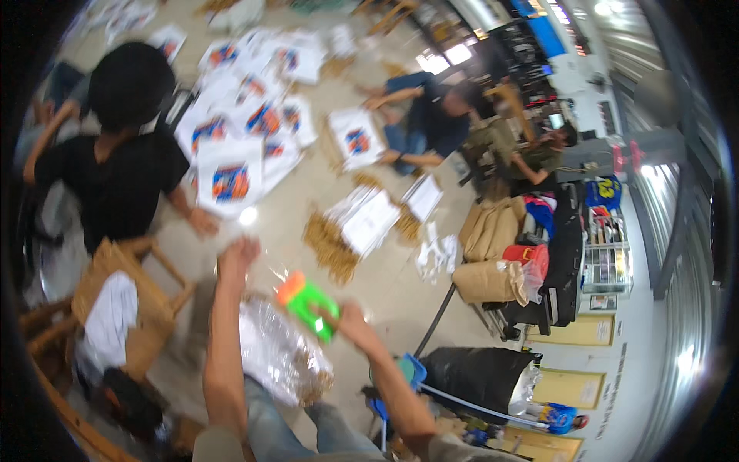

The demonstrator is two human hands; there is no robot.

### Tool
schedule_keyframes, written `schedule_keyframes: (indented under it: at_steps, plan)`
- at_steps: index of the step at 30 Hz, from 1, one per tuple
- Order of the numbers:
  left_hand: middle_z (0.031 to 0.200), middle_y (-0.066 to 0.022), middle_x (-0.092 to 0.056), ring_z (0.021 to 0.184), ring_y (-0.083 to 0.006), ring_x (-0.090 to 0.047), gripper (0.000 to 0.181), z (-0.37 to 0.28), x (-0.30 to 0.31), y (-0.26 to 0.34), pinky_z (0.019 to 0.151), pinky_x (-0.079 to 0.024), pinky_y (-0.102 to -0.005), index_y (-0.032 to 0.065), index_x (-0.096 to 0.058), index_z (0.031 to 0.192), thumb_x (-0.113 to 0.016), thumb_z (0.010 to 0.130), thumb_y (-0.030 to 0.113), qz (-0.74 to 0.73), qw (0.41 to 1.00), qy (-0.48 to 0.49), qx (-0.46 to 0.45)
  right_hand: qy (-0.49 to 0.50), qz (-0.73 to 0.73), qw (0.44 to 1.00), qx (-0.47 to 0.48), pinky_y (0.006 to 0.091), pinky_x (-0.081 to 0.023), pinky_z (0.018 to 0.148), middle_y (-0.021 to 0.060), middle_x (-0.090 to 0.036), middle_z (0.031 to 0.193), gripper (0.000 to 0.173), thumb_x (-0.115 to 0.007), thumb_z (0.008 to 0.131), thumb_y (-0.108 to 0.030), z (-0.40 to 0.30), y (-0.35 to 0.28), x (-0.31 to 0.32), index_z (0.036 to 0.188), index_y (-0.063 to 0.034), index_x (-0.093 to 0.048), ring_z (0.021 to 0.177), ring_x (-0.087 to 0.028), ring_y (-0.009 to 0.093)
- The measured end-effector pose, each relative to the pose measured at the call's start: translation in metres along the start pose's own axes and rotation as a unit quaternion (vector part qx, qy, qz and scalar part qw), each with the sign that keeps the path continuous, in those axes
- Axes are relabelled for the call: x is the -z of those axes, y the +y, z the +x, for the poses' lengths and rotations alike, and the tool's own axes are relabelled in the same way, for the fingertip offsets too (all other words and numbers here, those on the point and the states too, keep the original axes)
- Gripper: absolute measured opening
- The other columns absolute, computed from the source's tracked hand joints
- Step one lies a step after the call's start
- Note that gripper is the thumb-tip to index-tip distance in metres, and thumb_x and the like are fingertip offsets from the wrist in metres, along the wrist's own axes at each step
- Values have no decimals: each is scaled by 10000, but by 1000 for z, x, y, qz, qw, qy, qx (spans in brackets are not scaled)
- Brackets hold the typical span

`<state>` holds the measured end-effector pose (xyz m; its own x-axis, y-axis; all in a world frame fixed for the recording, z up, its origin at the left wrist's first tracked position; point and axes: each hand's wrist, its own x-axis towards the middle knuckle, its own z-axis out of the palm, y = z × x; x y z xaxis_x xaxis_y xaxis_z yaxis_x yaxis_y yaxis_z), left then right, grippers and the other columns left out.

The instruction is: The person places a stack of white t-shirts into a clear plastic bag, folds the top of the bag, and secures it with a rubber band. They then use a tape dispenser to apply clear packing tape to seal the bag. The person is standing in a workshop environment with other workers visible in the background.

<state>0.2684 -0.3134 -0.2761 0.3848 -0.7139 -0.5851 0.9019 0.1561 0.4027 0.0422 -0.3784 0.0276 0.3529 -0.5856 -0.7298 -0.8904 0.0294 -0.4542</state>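
Observation:
My right hand (pixel 349 323) grips a green and orange plastic tape dispenser (pixel 309 306) by its green body. To the left, my left hand (pixel 239 254) is raised with its fingers curled; blur hides whether it pinches something thin. Below both hands, a clear plastic bag with white contents (pixel 283 352) lies in front of my legs. Farther off on the floor rests a stack of white packs (pixel 366 222) over brown material.
A person in black (pixel 115 179) sits at left by a wooden stool (pixel 127 306). Another person (pixel 433 121) holds a printed white sheet or bag (pixel 356 138). Printed white pieces (pixel 231 179) cover the floor ahead. Brown sacks (pixel 491 277) stand at right.

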Motion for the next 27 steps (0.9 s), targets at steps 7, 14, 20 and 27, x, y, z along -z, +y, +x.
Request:
schedule_keyframes:
  at_steps: [7,14,20,27]
  plan:
    - [919,-135,-748,875,-193,-720,148,-303,-248,-21,810,-579,-355,-51,-709,916,-620,930,66,271,951,-91,-120,68,56,991,-102,376,-530,671,123,-711,724,507,-652,909,-520,-215,85,36,913,-23,-751,688,-687,226]
    - [913,-129,-758,817,-186,-724,132,-572,-478,-129,762,-560,-302,21,-777,987,-717,875,56,469,739,-327,-356,169,-51,981,80,449,-555,661,163,-702,714,604,-577,872,-622,-276,278,0,893,-46,-755,723,-716,347]
    - [1369,-196,-600,1389,-323,-445,376,-661,-483,-248,1081,-420,-433,76,-671,1263,-724,897,142,635,631,-212,-391,84,84,993,-23,437,-547,690,166,-713,751,579,-559,909,-597,-376,462,72,967,-52,-744,776,-718,324]
    - [1549,-247,-354,1407,-314,-395,912,-739,-332,-358,1107,-385,-462,187,-9,1591,-671,967,247,128,957,32,260,234,175,933,212,374,-527,729,172,-702,861,342,-645,969,-314,-484,471,207,1077,8,-684,803,-693,232]
